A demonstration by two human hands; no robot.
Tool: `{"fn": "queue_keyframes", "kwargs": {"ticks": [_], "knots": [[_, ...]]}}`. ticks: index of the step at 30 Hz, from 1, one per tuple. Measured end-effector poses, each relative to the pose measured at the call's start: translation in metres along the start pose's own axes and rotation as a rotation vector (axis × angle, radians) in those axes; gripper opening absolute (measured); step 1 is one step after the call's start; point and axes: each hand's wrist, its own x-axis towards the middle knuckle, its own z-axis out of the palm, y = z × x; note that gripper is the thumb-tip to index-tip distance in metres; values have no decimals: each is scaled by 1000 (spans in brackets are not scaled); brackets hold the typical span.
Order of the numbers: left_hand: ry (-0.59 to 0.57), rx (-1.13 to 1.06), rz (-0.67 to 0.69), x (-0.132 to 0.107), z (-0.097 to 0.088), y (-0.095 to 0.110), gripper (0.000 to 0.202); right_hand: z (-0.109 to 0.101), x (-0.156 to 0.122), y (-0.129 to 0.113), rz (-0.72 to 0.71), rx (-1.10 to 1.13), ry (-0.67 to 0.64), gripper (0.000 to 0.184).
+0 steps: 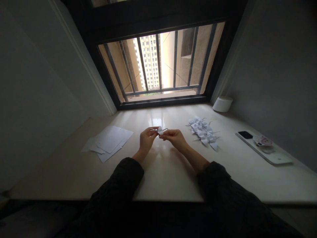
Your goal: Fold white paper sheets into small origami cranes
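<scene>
1. While my left hand [146,138] and right hand [175,138] pinch a small folded paper figure [160,131] between them, my grip stays narrow, fingertips closed on it, held up over the counter's middle.
2. Done so far, to my right: a heap of folded paper cranes [203,133].
3. Left to fold, to my left: a loose pile of flat white paper sheets [109,140].
4. Beneath everything lies a polished cream stone counter [165,178], with a white cylindrical container [222,103] in the far corner and a barred window [160,62] beyond.
</scene>
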Motion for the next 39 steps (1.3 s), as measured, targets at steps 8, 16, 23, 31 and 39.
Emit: {"fn": "queue_keyframes", "kwargs": {"ticks": [8,16,23,31,39], "knots": [[54,-3,2,2,-2,0,33,-25,4,-14,-94,-359,26,33],[11,11,27,1,1,-1,27,-39,6,-16,-292,-734,167,19],[6,26,59,2,-1,-4,26,-37,6,-16,-315,-802,120,17],[25,1,79,1,1,-3,25,-37,6,-16,-384,-884,93,13],[24,169,82,0,2,3,37,-42,7,-22,-396,-933,112,12]]}}
